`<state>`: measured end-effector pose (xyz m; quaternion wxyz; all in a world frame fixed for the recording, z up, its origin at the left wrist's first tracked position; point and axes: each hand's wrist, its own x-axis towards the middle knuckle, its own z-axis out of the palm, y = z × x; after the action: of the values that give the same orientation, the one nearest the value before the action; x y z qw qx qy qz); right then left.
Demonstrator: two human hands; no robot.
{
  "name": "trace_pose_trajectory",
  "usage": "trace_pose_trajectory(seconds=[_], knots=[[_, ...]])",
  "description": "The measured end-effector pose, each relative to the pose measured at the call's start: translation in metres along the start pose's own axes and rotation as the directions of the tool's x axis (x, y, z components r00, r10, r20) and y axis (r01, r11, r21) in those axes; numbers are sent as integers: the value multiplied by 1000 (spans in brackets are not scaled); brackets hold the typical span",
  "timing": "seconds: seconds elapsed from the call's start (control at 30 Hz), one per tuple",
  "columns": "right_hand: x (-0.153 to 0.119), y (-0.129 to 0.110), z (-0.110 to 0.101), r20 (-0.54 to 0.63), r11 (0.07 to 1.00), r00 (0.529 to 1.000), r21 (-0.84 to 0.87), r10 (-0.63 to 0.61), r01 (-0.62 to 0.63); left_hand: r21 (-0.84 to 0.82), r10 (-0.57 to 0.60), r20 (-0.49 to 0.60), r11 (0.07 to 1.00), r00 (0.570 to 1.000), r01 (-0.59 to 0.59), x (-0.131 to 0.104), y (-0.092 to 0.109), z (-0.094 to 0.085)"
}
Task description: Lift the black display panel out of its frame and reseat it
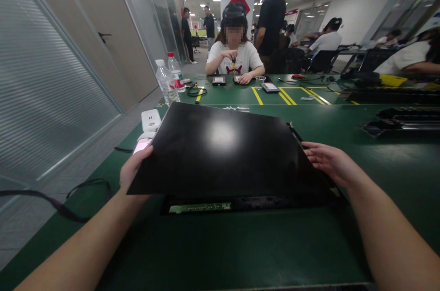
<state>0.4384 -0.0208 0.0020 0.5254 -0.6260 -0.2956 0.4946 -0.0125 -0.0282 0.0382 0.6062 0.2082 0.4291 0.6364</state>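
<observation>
Panel [220, 153] between hands: glossy black, pale round glare; strip [200, 207] under its near edge green, tabletop [233, 245] below hands dark green. Beyond hands: yellow stripes [257, 96] on green, clear bottles [166, 82] with white cap [160, 62] and red cap [170, 54], white shirt [253, 56] with dark lettering and red print. White case [150, 120] past left hand [132, 169].

A panel [223, 153] is held between the left hand [134, 167] and the right hand [326, 160], above a frame [268, 201] laid on the table [213, 245]. A circuit board [200, 207] is seen in the frame's near edge, apparently seated there. Bottles [167, 82] are placed beyond the panel's far left corner. Behind the panel, across the table, a person [234, 50] is seated, with drives [219, 80] set before them. Metal strips [405, 123] are laid far right.
</observation>
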Motion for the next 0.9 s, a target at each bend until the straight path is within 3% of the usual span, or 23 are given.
trace_pose_trajectory(seconds=[0.17,0.33,0.53,0.9], knots=[[-1,-2,4,-142,997,988,-59,-63,55,100,73,93,992,993,-83,6,-7,-10],[1,-2,4,-188,991,978,-107,-94,75,146,130,224,975,966,-165,8,-12,-14],[6,3,-1,-237,989,963,-102,-126,104,265,197,254,927,947,-264,9,-15,-19],[16,14,-10,-263,955,938,-250,-227,161,424,140,336,860,931,-282,8,-16,-15]])
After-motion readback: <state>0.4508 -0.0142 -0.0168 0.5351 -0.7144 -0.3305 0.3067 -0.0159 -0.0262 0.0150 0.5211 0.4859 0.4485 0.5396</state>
